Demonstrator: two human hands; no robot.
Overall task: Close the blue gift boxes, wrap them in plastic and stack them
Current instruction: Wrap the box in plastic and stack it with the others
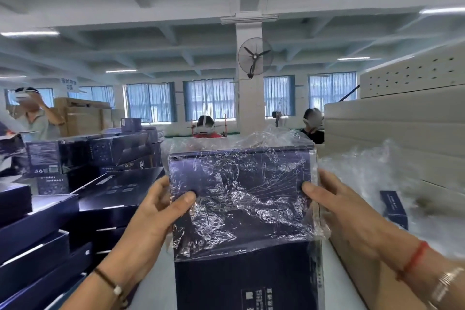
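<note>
Both forearms were bare, no sleeves in view. Left wrist (110, 284) wore a thin dark cord bracelet with one small pale bead. Right wrist (425, 274) wore a red string band, with a metallic, pale gold bangle just behind it. Nails were short and unpainted.

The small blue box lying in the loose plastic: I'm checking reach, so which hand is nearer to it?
Right. The right hand grips the wrapped box's right edge, beside the small box. The left hand grips the opposite edge, farther away.
</note>
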